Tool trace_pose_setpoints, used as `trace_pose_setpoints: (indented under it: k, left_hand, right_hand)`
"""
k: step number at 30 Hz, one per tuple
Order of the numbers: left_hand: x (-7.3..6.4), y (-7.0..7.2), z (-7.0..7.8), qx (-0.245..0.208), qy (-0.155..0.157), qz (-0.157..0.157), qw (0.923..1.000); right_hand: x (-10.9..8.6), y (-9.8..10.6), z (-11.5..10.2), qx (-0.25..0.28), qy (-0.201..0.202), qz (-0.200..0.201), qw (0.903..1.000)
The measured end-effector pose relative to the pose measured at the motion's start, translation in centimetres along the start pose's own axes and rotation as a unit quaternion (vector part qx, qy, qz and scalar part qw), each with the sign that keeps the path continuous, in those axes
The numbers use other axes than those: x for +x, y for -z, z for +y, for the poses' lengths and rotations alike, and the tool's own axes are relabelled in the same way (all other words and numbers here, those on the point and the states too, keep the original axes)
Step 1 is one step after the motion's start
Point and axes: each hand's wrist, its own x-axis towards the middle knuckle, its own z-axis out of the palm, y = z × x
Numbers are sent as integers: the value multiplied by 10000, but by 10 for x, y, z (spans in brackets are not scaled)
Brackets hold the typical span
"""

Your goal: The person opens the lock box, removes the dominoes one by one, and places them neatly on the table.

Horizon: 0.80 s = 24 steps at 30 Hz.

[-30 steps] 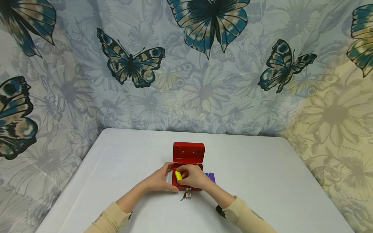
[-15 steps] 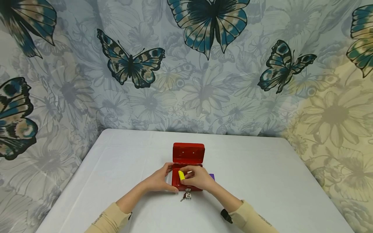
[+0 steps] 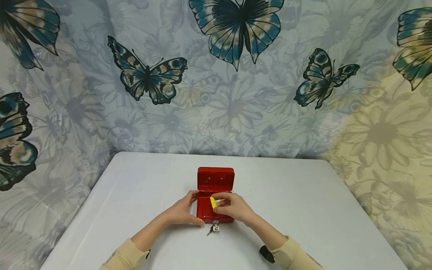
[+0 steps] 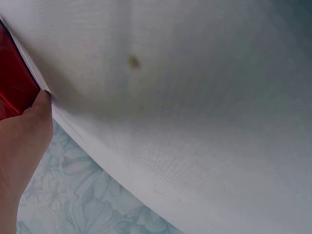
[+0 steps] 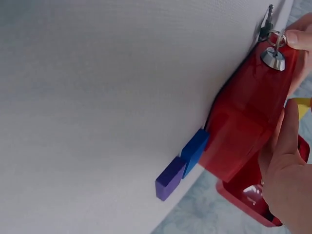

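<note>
A small red cash box (image 3: 204,210) stands on the table with its lid (image 3: 216,180) raised. My left hand (image 3: 180,210) holds its left side, thumb at the front corner and fingers towards the back. Between the thumb and fingers of my right hand (image 3: 237,208), a yellow block (image 3: 213,202) is pinched over the open box. Keys (image 3: 210,231) hang from the lock at the box's front. Along the box's right side lie a blue block (image 5: 195,148) and a purple block (image 5: 170,179) in the right wrist view; the right hand hides them in the head view.
A white cloth covers the table (image 3: 152,176). Butterfly-patterned fabric (image 3: 233,112) hangs behind it and at both sides. A black object (image 3: 266,254) shows beside the right sleeve (image 3: 293,255).
My right hand has shifted slightly rightward over the box with the yellow block, covering the blue and purple blocks in the head view. My left hand keeps its place on the box.
</note>
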Motion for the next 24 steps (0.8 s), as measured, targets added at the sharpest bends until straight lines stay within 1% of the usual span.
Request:
trace_pose_setpoints:
  k: [3, 7, 10, 13, 17, 21, 24]
  left_hand:
    - [0, 0, 0, -9, -28, 1, 10000]
    - [0, 0, 0, -3, -12, 7, 10000]
    - [0, 1, 1, -65, 13, 6, 10000]
    - [0, 1, 1, -87, 28, 9, 10000]
    - [-1, 0, 1, -41, 23, 31, 10000]
    - [0, 0, -1, -70, 64, 34, 9999]
    - [0, 0, -3, -115, 32, 41, 9999]
  right_hand:
    - [-2, 5, 0, 45, -44, 24, 10000]
    - [-6, 13, -1, 278, -209, 66, 9994]
    - [-10, 19, -1, 376, -308, 160, 9987]
    - [-14, 26, 2, 359, -397, 292, 9981]
    - [-19, 33, 9, 335, -562, 410, 9970]
    - [-23, 40, 19, 331, -711, 506, 9956]
    - [-27, 44, 26, 341, -799, 565, 9946]
